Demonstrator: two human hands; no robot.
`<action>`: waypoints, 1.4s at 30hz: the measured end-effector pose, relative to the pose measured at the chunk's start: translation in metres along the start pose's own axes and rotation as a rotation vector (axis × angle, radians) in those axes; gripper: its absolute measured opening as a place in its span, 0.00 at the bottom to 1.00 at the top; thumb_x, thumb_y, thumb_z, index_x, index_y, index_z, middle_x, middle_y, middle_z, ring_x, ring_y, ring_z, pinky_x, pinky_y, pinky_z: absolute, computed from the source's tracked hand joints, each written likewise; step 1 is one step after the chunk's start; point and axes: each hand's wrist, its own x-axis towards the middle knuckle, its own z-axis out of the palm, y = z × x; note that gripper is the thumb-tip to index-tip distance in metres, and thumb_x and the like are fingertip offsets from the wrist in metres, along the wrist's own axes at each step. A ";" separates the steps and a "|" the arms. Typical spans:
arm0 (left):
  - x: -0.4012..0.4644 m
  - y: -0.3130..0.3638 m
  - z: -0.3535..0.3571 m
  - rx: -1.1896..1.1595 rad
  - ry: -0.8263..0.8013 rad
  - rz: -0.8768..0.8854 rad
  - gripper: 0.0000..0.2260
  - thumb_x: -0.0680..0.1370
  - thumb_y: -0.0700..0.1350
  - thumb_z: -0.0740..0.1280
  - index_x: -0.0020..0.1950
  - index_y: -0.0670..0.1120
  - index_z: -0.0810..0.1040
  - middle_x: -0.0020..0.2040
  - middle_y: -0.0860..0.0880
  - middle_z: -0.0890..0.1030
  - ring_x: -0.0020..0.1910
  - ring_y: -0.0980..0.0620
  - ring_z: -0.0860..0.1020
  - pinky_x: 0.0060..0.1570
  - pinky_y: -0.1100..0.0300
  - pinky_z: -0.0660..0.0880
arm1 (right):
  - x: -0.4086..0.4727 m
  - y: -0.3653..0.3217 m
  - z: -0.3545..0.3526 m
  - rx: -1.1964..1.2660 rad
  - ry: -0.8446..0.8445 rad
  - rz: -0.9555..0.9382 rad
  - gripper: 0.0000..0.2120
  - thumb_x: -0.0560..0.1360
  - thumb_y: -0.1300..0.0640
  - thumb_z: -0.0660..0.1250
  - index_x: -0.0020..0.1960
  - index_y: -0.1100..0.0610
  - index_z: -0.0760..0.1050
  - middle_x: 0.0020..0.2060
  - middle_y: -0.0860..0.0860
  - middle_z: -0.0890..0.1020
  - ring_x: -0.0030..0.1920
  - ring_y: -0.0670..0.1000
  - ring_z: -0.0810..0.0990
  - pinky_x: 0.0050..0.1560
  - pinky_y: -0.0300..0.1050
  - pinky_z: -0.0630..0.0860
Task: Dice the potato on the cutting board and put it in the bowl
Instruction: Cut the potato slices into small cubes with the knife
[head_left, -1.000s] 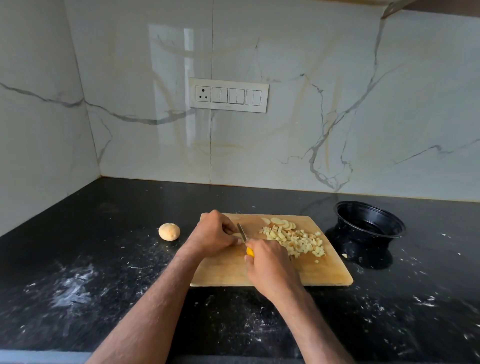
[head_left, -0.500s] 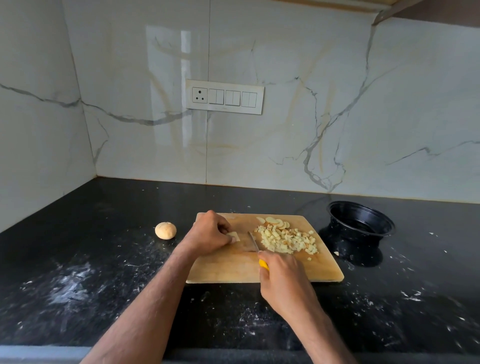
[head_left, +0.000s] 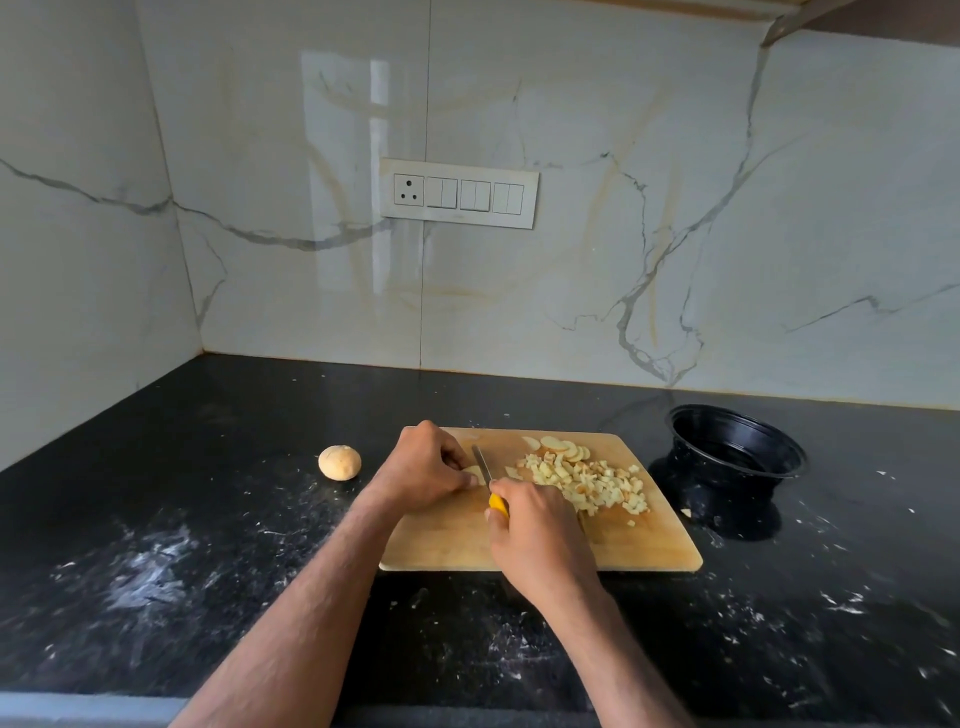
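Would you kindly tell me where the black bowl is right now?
In the head view, the black bowl sits on the dark counter, just right of the cutting board, near the back wall.

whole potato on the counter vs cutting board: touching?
Apart. The head view shows the whole potato lying on the black counter left of the cutting board, with a plain strip of dark counter between them.
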 end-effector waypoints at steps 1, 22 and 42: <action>0.000 0.000 0.000 0.000 0.000 -0.002 0.07 0.71 0.45 0.80 0.47 0.47 0.87 0.40 0.55 0.83 0.40 0.56 0.80 0.35 0.72 0.73 | 0.002 -0.001 0.001 -0.008 -0.006 0.002 0.15 0.80 0.52 0.68 0.66 0.50 0.78 0.54 0.46 0.85 0.49 0.45 0.83 0.38 0.27 0.69; -0.002 -0.003 -0.004 -0.027 -0.017 -0.020 0.07 0.71 0.43 0.80 0.48 0.48 0.87 0.41 0.57 0.84 0.41 0.59 0.81 0.38 0.73 0.75 | -0.030 0.023 -0.020 -0.035 -0.043 -0.046 0.17 0.80 0.54 0.68 0.68 0.50 0.77 0.57 0.43 0.84 0.54 0.42 0.80 0.44 0.19 0.64; -0.002 -0.002 -0.008 -0.031 0.011 -0.039 0.06 0.70 0.41 0.80 0.45 0.47 0.88 0.39 0.54 0.84 0.41 0.57 0.81 0.42 0.68 0.77 | 0.001 -0.004 0.006 -0.011 0.001 0.012 0.15 0.80 0.50 0.67 0.67 0.48 0.78 0.54 0.45 0.84 0.48 0.44 0.82 0.32 0.26 0.64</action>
